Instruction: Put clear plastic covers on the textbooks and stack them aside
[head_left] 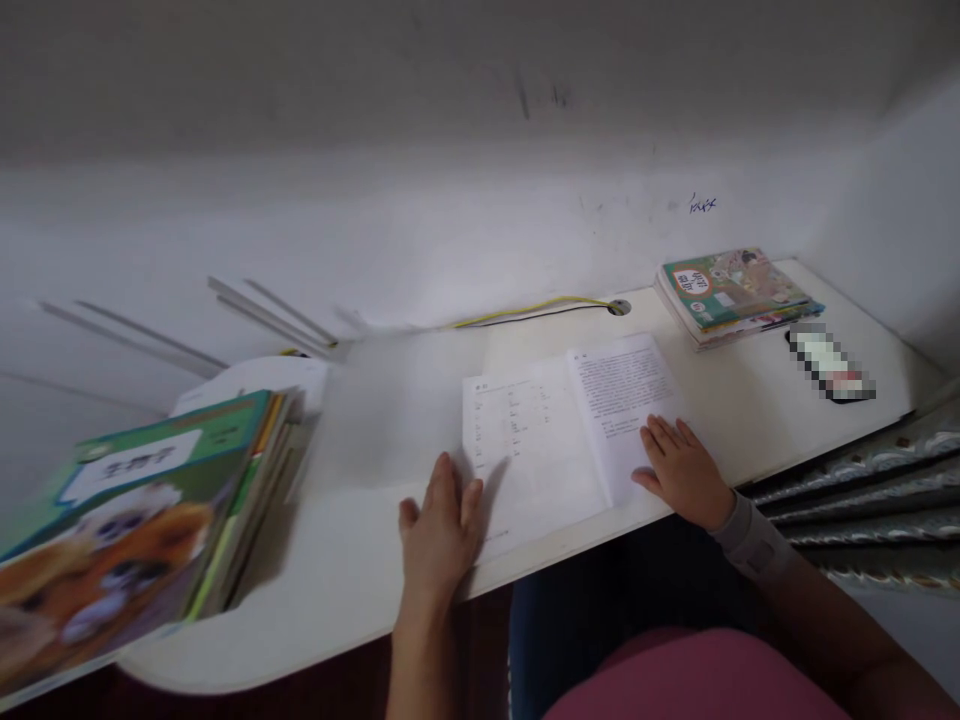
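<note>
A booklet lies open on the white desk, its left page showing short columns of marks and its right page dense printed text. My left hand is at the lower left corner of the left page, fingers apart and holding nothing. On the lower right edge of the right page rests my right hand, fingers spread, with a grey band on the wrist. The right page curves up slightly near the middle fold.
A tall stack of books stands at the left. Another book stack lies at the back right, beside a phone. A yellow cable runs along the wall into a desk hole. Folded curtain-like fabric hangs at the right.
</note>
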